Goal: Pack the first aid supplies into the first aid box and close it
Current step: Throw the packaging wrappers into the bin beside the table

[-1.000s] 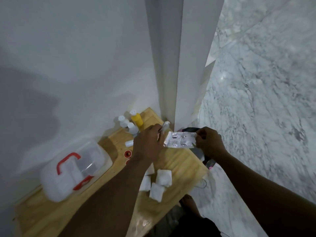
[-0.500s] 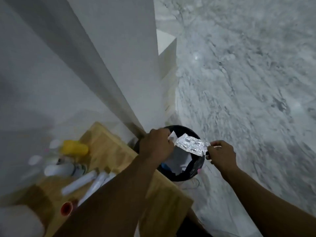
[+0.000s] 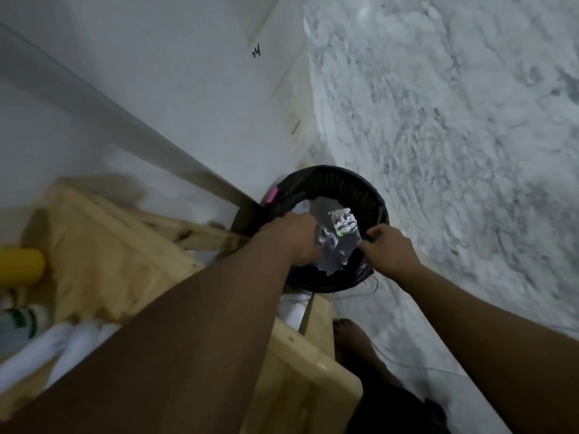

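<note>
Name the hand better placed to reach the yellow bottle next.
Left. The left hand is on the table's side, nearer the yellow bottle; the right hand is over the bin's far edge.

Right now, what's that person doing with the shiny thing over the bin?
A person holds both hands over a black bin on the floor beside a wooden table. The left hand grips crumpled silver foil, maybe a pill strip. Another shiny piece shows over the bin. The right hand is closed, pinching something too blurred to identify.
</note>
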### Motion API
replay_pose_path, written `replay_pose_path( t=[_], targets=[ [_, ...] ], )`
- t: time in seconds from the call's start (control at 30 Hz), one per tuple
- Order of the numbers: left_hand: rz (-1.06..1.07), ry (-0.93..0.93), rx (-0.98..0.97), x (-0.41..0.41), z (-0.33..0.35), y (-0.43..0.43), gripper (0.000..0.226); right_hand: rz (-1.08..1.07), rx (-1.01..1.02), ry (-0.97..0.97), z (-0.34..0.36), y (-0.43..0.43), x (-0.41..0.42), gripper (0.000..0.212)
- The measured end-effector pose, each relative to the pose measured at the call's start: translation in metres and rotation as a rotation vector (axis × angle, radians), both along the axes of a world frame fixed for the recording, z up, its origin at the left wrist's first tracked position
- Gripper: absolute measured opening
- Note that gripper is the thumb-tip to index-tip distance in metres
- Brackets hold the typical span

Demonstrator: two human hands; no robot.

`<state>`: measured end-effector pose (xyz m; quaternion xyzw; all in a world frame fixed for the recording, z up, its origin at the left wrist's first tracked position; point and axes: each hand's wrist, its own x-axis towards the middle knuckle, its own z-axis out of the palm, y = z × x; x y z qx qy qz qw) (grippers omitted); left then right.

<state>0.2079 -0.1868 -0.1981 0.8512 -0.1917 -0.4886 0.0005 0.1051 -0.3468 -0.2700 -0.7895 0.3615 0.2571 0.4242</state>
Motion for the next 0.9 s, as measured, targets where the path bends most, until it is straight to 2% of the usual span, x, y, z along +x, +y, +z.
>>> replay_pose_path(
  t=[0.1, 0.17, 0.37, 0.47, 0.57, 0.73, 0.83, 0.9],
  targets=[
    [0.04, 0.019, -0.001, -0.005, 0.031, 0.007, 0.043, 0.086, 0.012, 0.046, 0.034, 0.002, -0.003, 0.024],
    [0.081, -0.016, -0.042, -0.009, 0.066, 0.016, 0.046, 0.118, 0.021, 0.034, 0.07, 0.005, -0.003, 0.023],
    [0.187, -0.169, -0.183, -0.034, 0.196, 0.065, 0.045, 0.282, -0.022, -0.139, 0.213, 0.046, 0.015, 0.024],
    [0.267, -0.29, -0.25, -0.053, 0.261, 0.109, 0.04, 0.37, -0.059, -0.263, 0.29, 0.091, 0.023, 0.023],
    [0.368, -0.418, -0.287, -0.081, 0.32, 0.164, 0.047, 0.434, -0.028, -0.391, 0.353, 0.151, 0.02, 0.017],
    [0.642, -0.651, -0.314, -0.142, 0.369, 0.279, 0.042, 0.591, 0.071, -0.527, 0.395, 0.258, 0.005, 0.013],
    [0.855, -0.801, -0.26, -0.195, 0.375, 0.359, 0.038, 0.774, 0.055, -0.549, 0.4, 0.331, -0.019, 0.025],
    [0.959, -0.901, -0.177, -0.228, 0.363, 0.402, 0.038, 0.899, 0.032, -0.632, 0.393, 0.37, -0.036, 0.039]
  ],
)
